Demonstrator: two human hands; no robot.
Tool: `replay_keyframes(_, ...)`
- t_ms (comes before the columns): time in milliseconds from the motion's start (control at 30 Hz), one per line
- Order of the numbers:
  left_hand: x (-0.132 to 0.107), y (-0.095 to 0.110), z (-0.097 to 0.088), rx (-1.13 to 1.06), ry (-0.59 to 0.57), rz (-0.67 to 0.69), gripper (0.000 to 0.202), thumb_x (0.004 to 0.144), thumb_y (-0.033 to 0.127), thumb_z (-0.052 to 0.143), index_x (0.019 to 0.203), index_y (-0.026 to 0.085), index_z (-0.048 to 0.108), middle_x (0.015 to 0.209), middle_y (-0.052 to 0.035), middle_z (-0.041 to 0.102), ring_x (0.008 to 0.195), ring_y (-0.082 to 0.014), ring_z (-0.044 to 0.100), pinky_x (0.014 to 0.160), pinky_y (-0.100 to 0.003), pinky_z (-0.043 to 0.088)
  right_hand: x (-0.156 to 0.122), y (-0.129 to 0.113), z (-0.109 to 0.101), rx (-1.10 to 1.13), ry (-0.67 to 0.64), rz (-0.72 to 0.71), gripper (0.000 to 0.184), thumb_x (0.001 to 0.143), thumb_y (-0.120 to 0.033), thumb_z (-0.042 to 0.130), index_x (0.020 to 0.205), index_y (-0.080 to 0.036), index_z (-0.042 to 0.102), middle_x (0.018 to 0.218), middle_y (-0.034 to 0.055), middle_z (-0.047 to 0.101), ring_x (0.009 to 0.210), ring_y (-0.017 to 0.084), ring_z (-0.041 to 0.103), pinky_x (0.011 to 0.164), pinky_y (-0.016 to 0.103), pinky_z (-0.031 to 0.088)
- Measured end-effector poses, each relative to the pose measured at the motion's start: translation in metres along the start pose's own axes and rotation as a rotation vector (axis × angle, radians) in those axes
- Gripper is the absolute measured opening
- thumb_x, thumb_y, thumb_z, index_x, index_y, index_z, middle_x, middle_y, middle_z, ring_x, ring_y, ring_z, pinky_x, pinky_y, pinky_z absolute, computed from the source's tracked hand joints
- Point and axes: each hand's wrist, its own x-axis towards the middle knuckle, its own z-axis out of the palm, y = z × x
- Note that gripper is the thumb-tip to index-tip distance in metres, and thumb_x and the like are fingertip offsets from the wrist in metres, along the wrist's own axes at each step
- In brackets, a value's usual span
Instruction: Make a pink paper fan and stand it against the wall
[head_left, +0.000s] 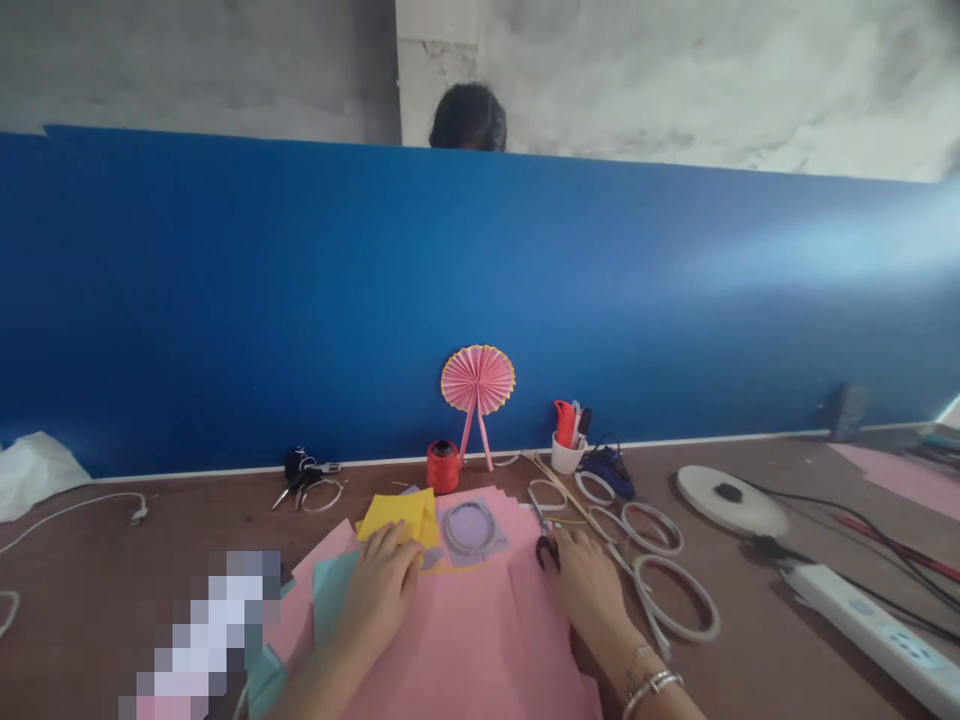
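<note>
My left hand [382, 585] lies with fingers loosely stretched over the lower edge of a folded yellow paper [399, 510]. At the scissors [546, 545], whose blades point away from me, my right hand [589, 580] has its fingers closed about the black handles. Between the hands a roll of thin pale strip [471, 527] sits on a small purple paper square [496, 548]. Beneath everything spreads a stack of pink paper sheets [465, 640], with a light blue sheet [330, 590] sticking out by my left forearm.
A pink pleated paper fan [478, 382] leans on the blue partition [262, 300] behind a red thread spool [442, 468]. A white cup [568, 455] holds pens. Rolls of white tape [712, 605], a white disc [727, 503] and a power strip [870, 620] lie rightward; keys [300, 475] lie left.
</note>
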Motion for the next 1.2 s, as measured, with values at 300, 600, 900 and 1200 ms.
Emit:
replay_keyframes(300, 0.003, 0.005, -0.003, -0.021, -0.108, -0.083, 0.035, 0.081, 0.011, 0.043, 0.106, 0.018, 0.067, 0.122, -0.0143, 0.063, 0.115, -0.0288, 0.055, 0.099, -0.048, 0.037, 0.000, 0.003, -0.007, -0.040, -0.019, 0.033, 0.029, 0.081, -0.015, 0.051, 0.109, -0.014, 0.061, 0.097, 0.0151, 0.070, 0.093, 0.026, 0.064, 0.075, 0.031, 0.039)
replay_keyframes(600, 0.003, -0.013, 0.018, -0.058, 0.093, -0.078, 0.036, 0.080, 0.016, 0.044, 0.110, 0.016, 0.064, 0.117, -0.0137, 0.063, 0.113, -0.0286, 0.056, 0.100, -0.047, 0.040, 0.001, -0.001, -0.004, 0.121, 0.165, -0.081, 0.037, 0.079, -0.007, 0.045, 0.112, -0.017, 0.060, 0.107, 0.0126, 0.067, 0.099, 0.025, 0.061, 0.081, 0.032, 0.040)
replay_keyframes(900, 0.002, -0.002, 0.011, -0.182, 0.360, -0.048, 0.038, 0.090, 0.031, 0.044, 0.124, 0.017, 0.052, 0.131, -0.0139, 0.052, 0.132, -0.0301, 0.036, 0.104, -0.052, 0.035, -0.018, -0.029, -0.011, 0.241, 0.277, -0.415, 0.037, 0.083, -0.010, 0.048, 0.114, -0.027, 0.060, 0.113, 0.0062, 0.067, 0.104, 0.023, 0.057, 0.083, 0.035, 0.031)
replay_keyframes(1200, 0.005, 0.002, 0.007, -0.229, 0.369, 0.047, 0.038, 0.079, 0.044, 0.064, 0.108, 0.020, 0.063, 0.113, -0.0121, 0.064, 0.112, -0.0303, 0.056, 0.098, -0.053, 0.042, -0.029, -0.044, -0.012, 0.250, 0.261, -0.680, 0.042, 0.082, -0.004, 0.045, 0.113, -0.028, 0.061, 0.110, 0.0034, 0.068, 0.098, 0.018, 0.058, 0.089, 0.033, 0.026)
